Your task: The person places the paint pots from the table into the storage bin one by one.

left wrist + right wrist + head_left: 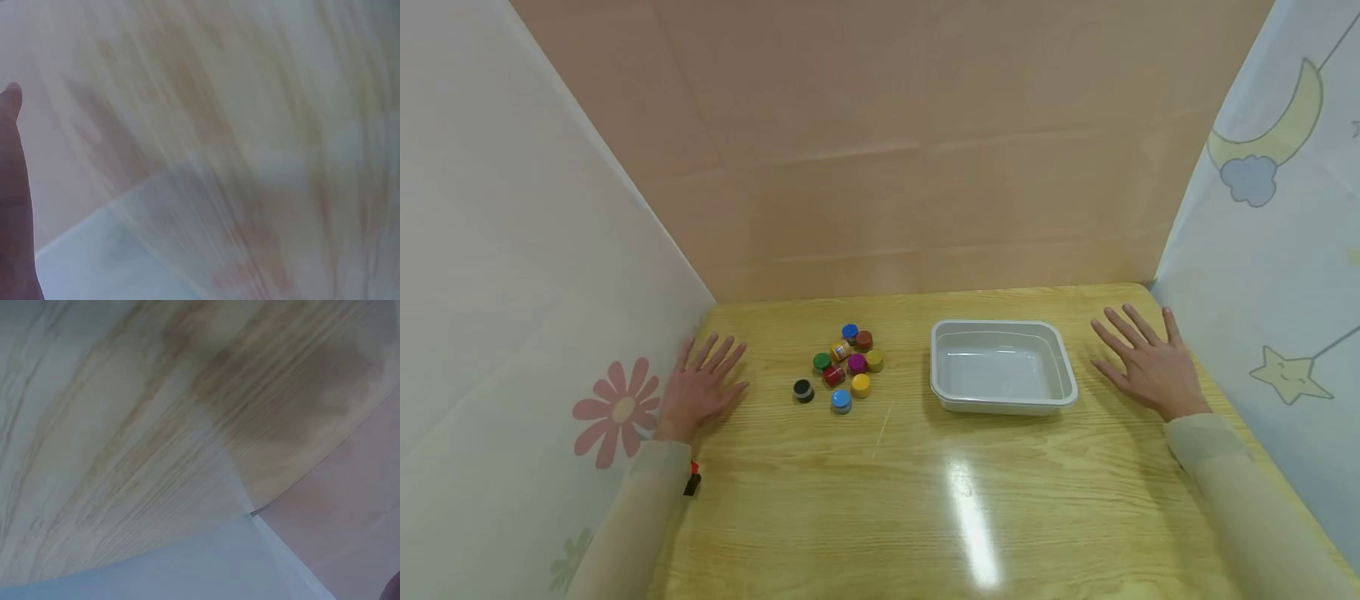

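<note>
With fingers spread, my left hand (697, 392) is at the table's left side and holds nothing. My right hand (1152, 371) is on the far right with its fingers fanned out, also holding nothing. Nearest the left hand is a small black-lidded jar (803, 391). Beside it several little paint jars are grouped, among them a light blue one (841, 401), a green one (822, 362), and a dark red one (834, 376) lying tipped. A white rectangular plastic tub (1003, 408) stands left of the right hand. The left wrist view shows one finger (14, 206) at its edge.
The wooden table (820, 500) is bounded by a brown back wall (880, 200) and white printed side sheets. By the left sleeve lies a small black and red object (692, 481), partly hidden. The right wrist view shows the table's corner (250, 509).
</note>
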Demonstrator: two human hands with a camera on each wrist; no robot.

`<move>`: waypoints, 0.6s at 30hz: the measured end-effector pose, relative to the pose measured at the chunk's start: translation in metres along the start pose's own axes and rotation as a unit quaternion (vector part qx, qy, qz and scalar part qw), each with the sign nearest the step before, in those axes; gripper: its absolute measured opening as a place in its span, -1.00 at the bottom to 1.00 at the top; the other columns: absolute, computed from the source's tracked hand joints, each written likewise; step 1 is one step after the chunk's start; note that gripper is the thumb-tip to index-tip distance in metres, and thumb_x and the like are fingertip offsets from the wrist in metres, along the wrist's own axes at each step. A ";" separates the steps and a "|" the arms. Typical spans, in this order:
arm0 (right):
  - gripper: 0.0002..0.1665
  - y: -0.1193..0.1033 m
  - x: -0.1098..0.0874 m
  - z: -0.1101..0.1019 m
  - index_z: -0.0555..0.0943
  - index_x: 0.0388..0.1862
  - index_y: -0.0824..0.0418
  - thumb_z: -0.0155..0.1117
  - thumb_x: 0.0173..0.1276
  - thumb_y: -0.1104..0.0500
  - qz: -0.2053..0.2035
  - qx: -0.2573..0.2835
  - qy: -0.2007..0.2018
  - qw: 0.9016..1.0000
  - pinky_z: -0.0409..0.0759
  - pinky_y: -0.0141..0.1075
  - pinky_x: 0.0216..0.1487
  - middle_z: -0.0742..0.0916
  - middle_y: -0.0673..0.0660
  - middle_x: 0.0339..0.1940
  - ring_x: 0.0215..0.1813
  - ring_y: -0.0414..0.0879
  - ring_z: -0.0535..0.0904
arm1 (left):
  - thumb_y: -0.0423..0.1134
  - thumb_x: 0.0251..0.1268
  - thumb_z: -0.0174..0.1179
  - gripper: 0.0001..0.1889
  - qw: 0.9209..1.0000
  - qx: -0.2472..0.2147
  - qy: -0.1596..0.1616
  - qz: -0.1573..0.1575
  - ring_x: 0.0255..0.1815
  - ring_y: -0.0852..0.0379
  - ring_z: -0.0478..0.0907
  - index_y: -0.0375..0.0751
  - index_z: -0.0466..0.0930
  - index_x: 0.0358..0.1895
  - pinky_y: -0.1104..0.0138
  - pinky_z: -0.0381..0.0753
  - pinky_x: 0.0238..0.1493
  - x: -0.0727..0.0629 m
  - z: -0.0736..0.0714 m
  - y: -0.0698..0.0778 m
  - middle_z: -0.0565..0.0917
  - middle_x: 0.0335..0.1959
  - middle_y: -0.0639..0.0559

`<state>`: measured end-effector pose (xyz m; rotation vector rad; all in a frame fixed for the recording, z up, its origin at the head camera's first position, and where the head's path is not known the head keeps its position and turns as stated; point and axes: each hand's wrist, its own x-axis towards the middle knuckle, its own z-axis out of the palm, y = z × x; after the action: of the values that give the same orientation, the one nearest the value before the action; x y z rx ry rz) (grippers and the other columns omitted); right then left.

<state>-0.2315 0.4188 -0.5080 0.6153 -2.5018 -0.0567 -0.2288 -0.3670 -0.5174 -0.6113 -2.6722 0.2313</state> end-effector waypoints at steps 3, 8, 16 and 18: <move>-0.18 -0.005 0.004 -0.003 0.45 0.53 0.01 -0.11 0.52 -0.43 0.021 0.011 -0.019 1.000 -0.28 0.25 0.68 0.49 0.18 0.55 0.69 0.06 0.14 | 0.32 0.48 0.01 -0.23 0.997 -0.048 -0.045 -0.048 0.54 -0.25 0.30 0.03 0.25 0.61 -0.20 0.01 0.62 0.004 -0.004 0.014 0.45 0.51 -0.15; -0.25 -0.019 0.012 -0.008 0.35 0.60 -0.05 0.03 0.57 -0.32 0.061 0.057 -0.057 0.995 -0.26 0.23 0.69 0.47 0.20 0.55 0.62 0.17 0.23 | 0.27 0.56 0.00 -0.30 0.976 -0.163 -0.084 -0.115 0.40 -0.33 0.39 0.04 0.24 0.61 -0.30 0.23 0.44 0.007 -0.007 0.041 0.53 0.37 -0.23; -0.32 -0.041 0.017 -0.016 0.36 0.60 0.03 0.18 0.58 -0.09 0.121 0.188 -0.092 0.970 0.30 0.38 0.29 0.61 0.36 0.23 0.22 0.38 0.48 | 0.16 0.54 0.12 -0.35 0.936 -0.311 -0.085 -0.141 0.19 -0.27 0.54 -0.05 0.33 0.55 -0.30 0.42 0.20 0.010 -0.010 0.076 0.61 0.20 -0.19; -0.35 -0.044 0.017 -0.016 0.38 0.59 0.07 0.15 0.60 -0.07 0.133 0.215 -0.104 0.962 0.39 0.34 0.14 0.64 0.35 0.14 0.15 0.34 0.52 | 0.10 0.53 0.17 -0.36 0.930 -0.331 -0.084 -0.139 0.16 -0.26 0.57 -0.11 0.36 0.52 -0.26 0.48 0.14 0.010 -0.010 0.081 0.61 0.18 -0.21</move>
<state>-0.2172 0.3732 -0.4929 0.4485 -2.8015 0.5632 -0.2018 -0.2892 -0.5242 -0.3917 -2.9402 -0.7590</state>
